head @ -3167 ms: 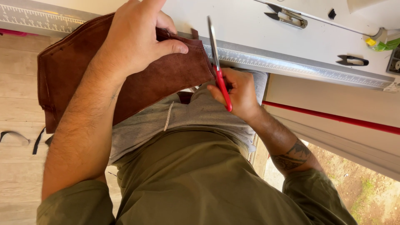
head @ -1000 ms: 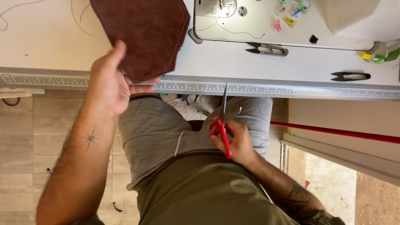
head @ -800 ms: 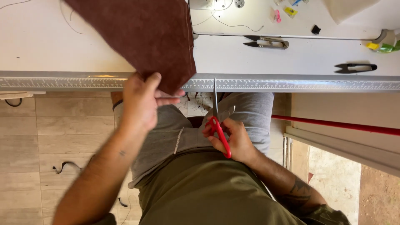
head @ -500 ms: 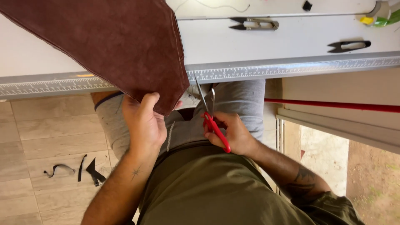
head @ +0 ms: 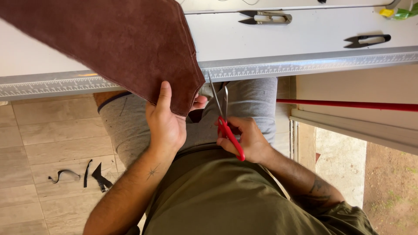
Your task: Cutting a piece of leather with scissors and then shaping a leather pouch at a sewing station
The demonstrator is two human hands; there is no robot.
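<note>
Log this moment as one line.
left hand: grips brown cloth corner | right hand: holds red scissors, blades open | scraps on floor

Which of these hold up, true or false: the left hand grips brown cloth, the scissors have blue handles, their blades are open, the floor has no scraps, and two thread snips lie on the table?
1. The left hand grips the brown cloth. True.
2. The scissors have blue handles. False: red, in the right hand.
3. Their blades are open. True.
4. The floor has no scraps. False: dark scraps lie there.
5. Two thread snips lie on the table. True.
</note>
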